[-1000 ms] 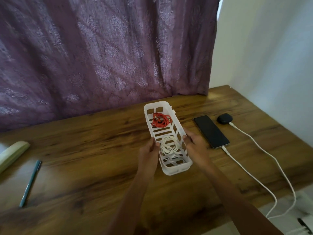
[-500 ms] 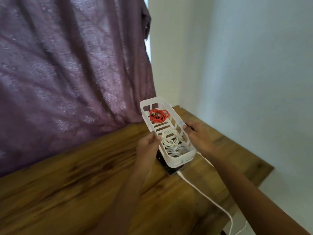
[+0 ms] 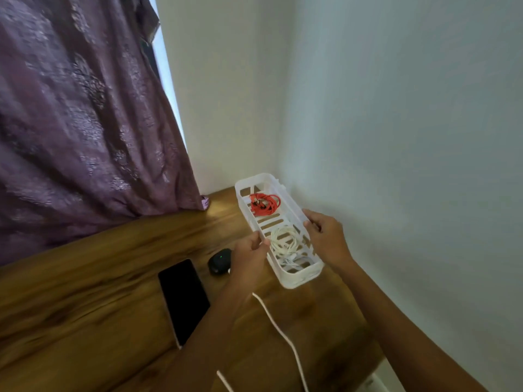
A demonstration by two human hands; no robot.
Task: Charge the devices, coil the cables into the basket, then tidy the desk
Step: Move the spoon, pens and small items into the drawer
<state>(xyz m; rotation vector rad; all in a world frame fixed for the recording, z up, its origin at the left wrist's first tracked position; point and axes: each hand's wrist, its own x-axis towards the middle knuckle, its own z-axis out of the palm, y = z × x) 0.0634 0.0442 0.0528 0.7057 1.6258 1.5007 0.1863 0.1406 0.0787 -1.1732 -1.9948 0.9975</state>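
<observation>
Held the white basket [image 3: 300, 280] by its long sides, left hand [image 3: 249, 257] and right hand [image 3: 328, 239] both clamped on the rims. Best lowered level toward the desk [image 3: 99, 281] corner, clear of the earbud case [image 3: 219, 261], so the red cable [image 3: 264, 203] and white cables [image 3: 284, 241] kept their coils

Held in my two hands: basket [image 3: 300, 278], white plastic, slotted walls and floor, smooth, faintly translucent, semi-matt. Left hand [image 3: 249, 260] and right hand [image 3: 328, 239] grip its long rims.

Inside, beyond my grip: red cable [image 3: 264, 203], rubbery sheath, slight sheen.

Inside, between my hands: white cable [image 3: 284, 241], smooth plastic sheath, matt.

Below my grip: desk [image 3: 85, 301], wood-grain, warm brown, satin gloss.

Left of my left hand: earbud case [image 3: 219, 261], black, smooth, glossy; phone [image 3: 184, 299], black glass face, glossy.

Far left of the grip: curtain [image 3: 79, 114], purple cloth, woven floral pattern, soft sheen.

Right of the grip: wall [image 3: 410, 123], painted, matt.
</observation>
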